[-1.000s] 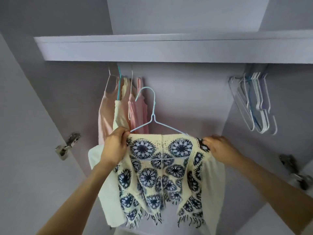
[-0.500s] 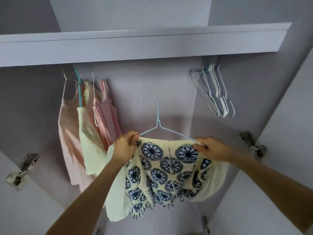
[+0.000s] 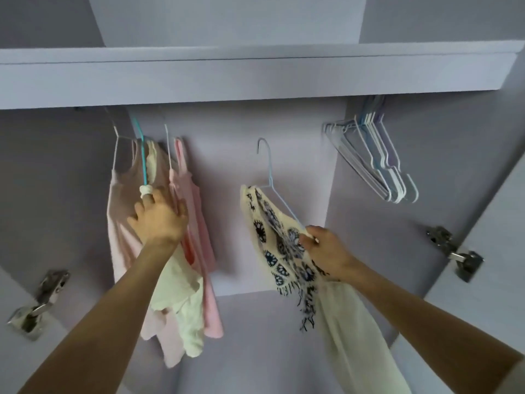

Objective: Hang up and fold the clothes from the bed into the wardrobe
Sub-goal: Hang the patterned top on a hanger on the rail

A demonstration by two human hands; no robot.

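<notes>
The right hand (image 3: 326, 248) has the patterned cream top (image 3: 272, 231) up inside the wardrobe, fingers curled round the near shoulder of its pale blue hanger (image 3: 270, 177) with the knit bunched under the grip. The garment hangs edge-on in the middle of the open space, its fringe and a long cream panel trailing down towards the near right. The hook points up, clear of anything; the rail itself is hidden behind the shelf edge (image 3: 255, 78), so the hook is judged not yet on it.

Over on the left, the left hand (image 3: 159, 220) is in among the hung clothes (image 3: 181, 251), the pink and cream pieces already on their hangers. Fingers spread and pressing against the fabric beside the teal hanger (image 3: 143, 163); whether any fingertip pinches cloth, I cannot tell. It reads as holding those garments aside to make room.

So this is the hanging step, nearly there. The next move calls for lifting the hook up behind the shelf edge and over the rail in the gap between the hung clothes and the spare hangers (image 3: 377, 163) far right, then letting go gently so the top doesn't slide off its wire shoulders.
</notes>
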